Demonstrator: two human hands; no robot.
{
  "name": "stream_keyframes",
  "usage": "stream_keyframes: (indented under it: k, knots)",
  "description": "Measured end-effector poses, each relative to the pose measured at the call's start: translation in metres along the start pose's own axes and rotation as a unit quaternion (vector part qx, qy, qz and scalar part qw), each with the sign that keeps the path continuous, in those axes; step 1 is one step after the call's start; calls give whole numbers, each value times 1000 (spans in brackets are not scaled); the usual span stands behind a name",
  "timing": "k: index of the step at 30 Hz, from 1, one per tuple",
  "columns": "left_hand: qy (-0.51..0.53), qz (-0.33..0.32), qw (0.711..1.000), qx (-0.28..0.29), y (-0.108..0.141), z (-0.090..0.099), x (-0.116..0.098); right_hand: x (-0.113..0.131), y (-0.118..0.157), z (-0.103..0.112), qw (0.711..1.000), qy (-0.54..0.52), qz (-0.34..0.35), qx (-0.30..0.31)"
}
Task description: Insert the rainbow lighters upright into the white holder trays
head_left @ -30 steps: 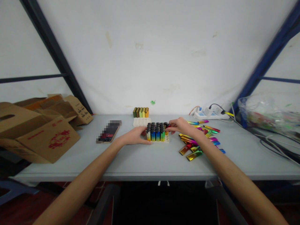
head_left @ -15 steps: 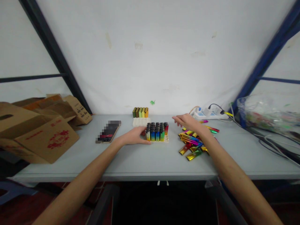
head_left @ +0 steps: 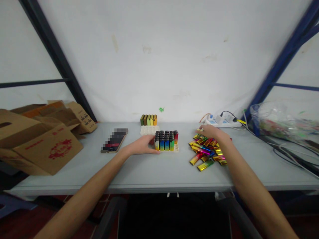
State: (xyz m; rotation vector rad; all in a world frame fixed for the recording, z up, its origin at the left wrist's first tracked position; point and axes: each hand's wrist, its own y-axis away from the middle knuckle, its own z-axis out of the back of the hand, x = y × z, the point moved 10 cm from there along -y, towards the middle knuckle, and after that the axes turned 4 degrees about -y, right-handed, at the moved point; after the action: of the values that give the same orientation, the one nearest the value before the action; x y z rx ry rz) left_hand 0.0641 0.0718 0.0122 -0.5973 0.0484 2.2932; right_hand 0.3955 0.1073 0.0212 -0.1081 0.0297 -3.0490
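Note:
Several lighters (head_left: 164, 141) with black tops and colour-graded bodies stand upright in rows in a white holed tray (head_left: 175, 149). My left hand (head_left: 143, 145) is closed round the left end of this tray, its thumb along the front and its fingers behind. My right hand (head_left: 210, 130) reaches over the far side of a pile of shiny metallic lighter sleeves (head_left: 203, 149) in gold, red, green, blue and purple. Its fingers are pinched together and point down; a small yellowish bit shows at the fingertips, too small to name.
Behind the tray lie another white holed tray (head_left: 150, 130) and several green, brown and yellow lighters (head_left: 149, 120). A phone (head_left: 115, 141) and an opened cardboard box (head_left: 50, 146) are on the left. At the right are a power strip (head_left: 223, 123), cables and a plastic bag (head_left: 279, 122).
My right hand has moved right and slightly down from beside the tray to the pile, and its fingers have curled in. My left hand stays at the tray.

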Motion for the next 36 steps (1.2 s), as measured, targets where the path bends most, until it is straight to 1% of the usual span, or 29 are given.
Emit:
stream_keyframes:
  k: [3,5,9,12,15,19,23,26,28,33,36]
  knots:
    - [3,-4,1000,0,0,0,0,-6,1,-7,999,-4,-35,-1]
    - [5,-3,1000,-1,-1,0,2,-5,1,-9,999,-7,-43,-1]
    - [13,-4,1000,4,-1,-2,3,5,3,-8,999,-13,-48,-1]
    - [12,-5,1000,5,-1,-2,2,19,7,-4,999,-6,-45,-23]
    - [13,-3,1000,-1,0,-1,1,38,11,-1,999,0,-29,-41]
    - [1,9,1000,-4,0,0,3,65,10,-5,999,-19,20,-26]
    - [6,14,1000,3,-1,-1,3,83,6,-6,997,-33,69,-24]
    - [15,11,1000,3,0,1,0,91,6,-7,993,-33,106,-31]
    - [18,8,1000,0,0,2,-2,93,6,-10,992,-35,119,-35]
    - [-2,8,1000,-3,0,2,0,96,3,-15,989,-57,120,-56]
    - [-5,4,1000,-4,0,1,0,96,-1,-11,985,-87,120,-85]
